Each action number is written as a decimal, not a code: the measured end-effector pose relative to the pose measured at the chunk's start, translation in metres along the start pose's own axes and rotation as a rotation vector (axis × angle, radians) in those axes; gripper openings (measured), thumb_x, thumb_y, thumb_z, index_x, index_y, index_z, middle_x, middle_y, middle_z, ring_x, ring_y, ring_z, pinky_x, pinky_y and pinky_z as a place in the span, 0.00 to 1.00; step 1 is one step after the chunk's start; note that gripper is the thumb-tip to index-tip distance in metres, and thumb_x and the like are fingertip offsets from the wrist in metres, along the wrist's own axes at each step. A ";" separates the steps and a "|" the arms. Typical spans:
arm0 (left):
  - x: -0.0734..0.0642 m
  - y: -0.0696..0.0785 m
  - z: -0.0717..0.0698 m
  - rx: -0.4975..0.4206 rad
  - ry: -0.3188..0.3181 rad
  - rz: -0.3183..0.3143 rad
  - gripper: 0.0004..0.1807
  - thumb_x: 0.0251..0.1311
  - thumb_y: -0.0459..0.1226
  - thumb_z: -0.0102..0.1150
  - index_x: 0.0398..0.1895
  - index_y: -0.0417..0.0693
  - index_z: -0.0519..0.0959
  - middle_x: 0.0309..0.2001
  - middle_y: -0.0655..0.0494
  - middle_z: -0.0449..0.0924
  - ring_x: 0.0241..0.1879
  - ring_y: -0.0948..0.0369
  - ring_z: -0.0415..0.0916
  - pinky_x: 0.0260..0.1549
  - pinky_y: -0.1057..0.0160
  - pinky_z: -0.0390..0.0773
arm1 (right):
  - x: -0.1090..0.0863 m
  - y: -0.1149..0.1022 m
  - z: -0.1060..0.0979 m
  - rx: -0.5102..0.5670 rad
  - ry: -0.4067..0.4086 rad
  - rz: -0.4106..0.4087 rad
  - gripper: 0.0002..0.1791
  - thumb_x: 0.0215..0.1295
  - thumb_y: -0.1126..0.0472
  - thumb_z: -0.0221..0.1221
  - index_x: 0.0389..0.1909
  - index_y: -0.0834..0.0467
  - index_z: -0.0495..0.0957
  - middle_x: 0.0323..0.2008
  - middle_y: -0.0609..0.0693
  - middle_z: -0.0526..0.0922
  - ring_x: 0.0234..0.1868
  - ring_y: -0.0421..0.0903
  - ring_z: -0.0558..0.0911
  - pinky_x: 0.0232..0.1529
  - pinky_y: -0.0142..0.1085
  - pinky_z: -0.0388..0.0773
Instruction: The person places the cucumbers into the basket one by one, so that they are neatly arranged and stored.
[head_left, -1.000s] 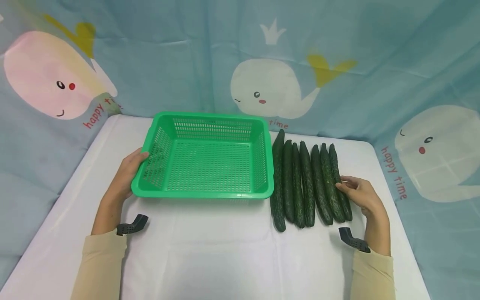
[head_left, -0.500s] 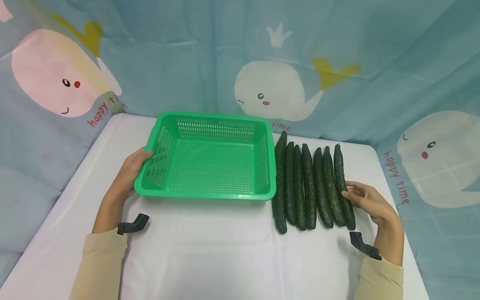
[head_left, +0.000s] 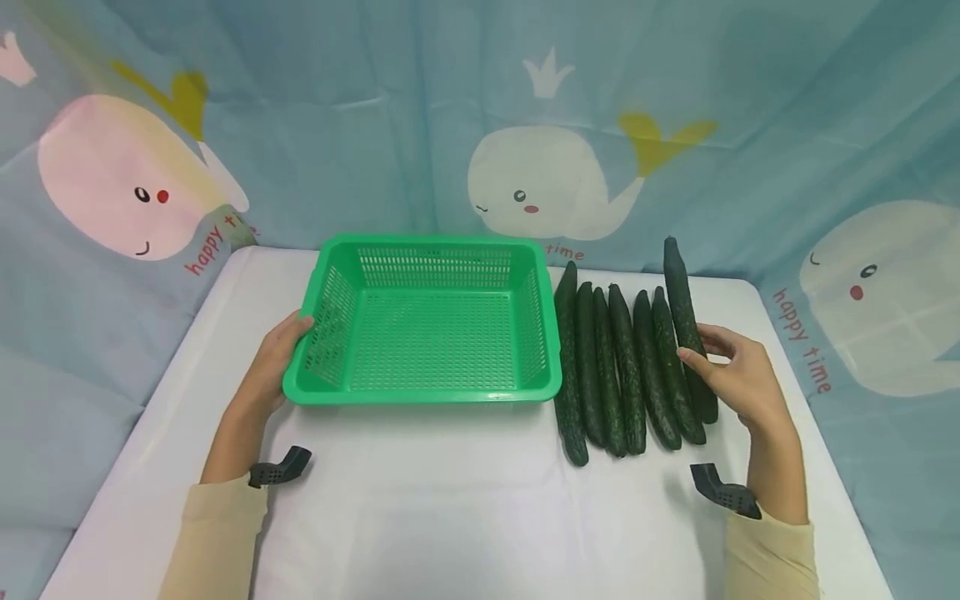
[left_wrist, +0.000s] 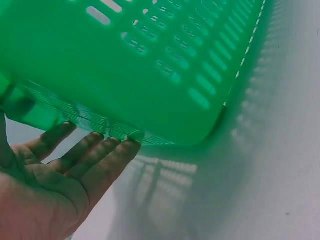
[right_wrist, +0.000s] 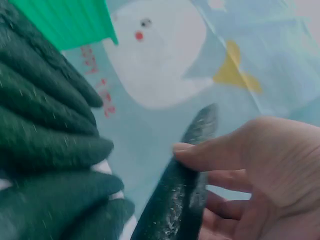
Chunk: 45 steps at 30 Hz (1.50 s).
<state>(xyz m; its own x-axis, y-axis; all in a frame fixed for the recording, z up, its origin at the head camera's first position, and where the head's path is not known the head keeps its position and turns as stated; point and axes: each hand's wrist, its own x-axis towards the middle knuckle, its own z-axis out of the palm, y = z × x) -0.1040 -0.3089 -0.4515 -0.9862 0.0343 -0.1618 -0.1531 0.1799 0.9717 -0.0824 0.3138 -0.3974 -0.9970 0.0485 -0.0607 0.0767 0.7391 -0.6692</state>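
In the head view my left hand (head_left: 274, 357) holds the left side of a green plastic basket (head_left: 420, 398), thumb over the rim. The left wrist view shows the fingers (left_wrist: 107, 165) against the basket's outer side. At the right, my right hand (head_left: 741, 375) pinches a dark green cucumber (head_left: 679, 287) between thumb and fingers. Its far end is raised above the rest; whether its near end touches the table cannot be told. Several other cucumbers (head_left: 589, 367) lie side by side between the basket and this hand. Nothing lies inside the basket.
A white cloth (head_left: 450, 500) covers the table. Behind and beside it hangs a blue curtain (head_left: 390, 167) printed with whales, close to the table's back edge. A dark camera mount sits on each wrist.
My right hand has gripped the rightmost cucumber, drawn it slightly apart from the row and lifted its far end. The left hand still holds the basket, which sits steady on the table.
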 end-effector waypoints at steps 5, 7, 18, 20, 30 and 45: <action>0.002 -0.004 0.006 -0.033 -0.026 0.005 0.40 0.85 0.56 0.35 0.87 0.41 0.45 0.79 0.28 0.58 0.54 0.79 0.81 0.52 0.77 0.86 | -0.005 -0.024 0.006 -0.005 0.075 -0.088 0.35 0.74 0.52 0.67 0.74 0.66 0.70 0.63 0.72 0.79 0.63 0.69 0.79 0.51 0.25 0.88; 0.002 -0.006 0.006 -0.047 -0.036 0.004 0.40 0.85 0.56 0.35 0.87 0.42 0.45 0.78 0.29 0.58 0.54 0.78 0.81 0.52 0.76 0.87 | -0.006 -0.035 0.010 -0.008 0.094 -0.139 0.34 0.73 0.53 0.68 0.73 0.66 0.72 0.61 0.70 0.80 0.62 0.68 0.80 0.46 0.10 0.77; 0.003 -0.002 -0.010 -0.058 -0.075 0.020 0.40 0.85 0.54 0.37 0.87 0.41 0.44 0.76 0.30 0.60 0.54 0.77 0.82 0.52 0.74 0.88 | -0.002 -0.112 0.054 -0.063 0.148 -0.436 0.25 0.66 0.65 0.72 0.63 0.62 0.82 0.53 0.60 0.86 0.49 0.54 0.85 0.49 0.28 0.84; 0.004 -0.001 -0.012 -0.069 -0.074 0.019 0.40 0.85 0.54 0.37 0.87 0.41 0.44 0.75 0.32 0.60 0.54 0.77 0.82 0.52 0.74 0.88 | 0.002 -0.130 0.062 -0.081 0.104 -0.471 0.24 0.67 0.63 0.72 0.63 0.60 0.82 0.55 0.58 0.85 0.50 0.54 0.85 0.49 0.41 0.87; 0.005 -0.003 -0.008 -0.093 -0.075 0.001 0.41 0.85 0.55 0.36 0.87 0.41 0.41 0.81 0.25 0.50 0.56 0.78 0.79 0.54 0.76 0.86 | 0.015 -0.199 0.093 -0.215 -0.056 -0.649 0.22 0.72 0.57 0.69 0.64 0.54 0.83 0.57 0.52 0.87 0.50 0.51 0.87 0.28 0.41 0.83; 0.002 -0.002 -0.006 -0.073 -0.067 -0.010 0.41 0.85 0.56 0.37 0.87 0.43 0.42 0.82 0.28 0.51 0.55 0.81 0.78 0.55 0.76 0.85 | 0.012 -0.237 0.155 -0.358 -0.209 -0.777 0.18 0.69 0.56 0.71 0.58 0.51 0.86 0.53 0.48 0.88 0.52 0.47 0.87 0.33 0.39 0.87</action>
<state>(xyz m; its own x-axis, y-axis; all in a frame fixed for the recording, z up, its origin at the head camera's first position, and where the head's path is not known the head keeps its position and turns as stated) -0.1064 -0.3146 -0.4528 -0.9786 0.0990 -0.1803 -0.1695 0.1090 0.9795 -0.1104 0.0351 -0.3539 -0.7399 -0.6540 0.1575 -0.6661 0.6795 -0.3077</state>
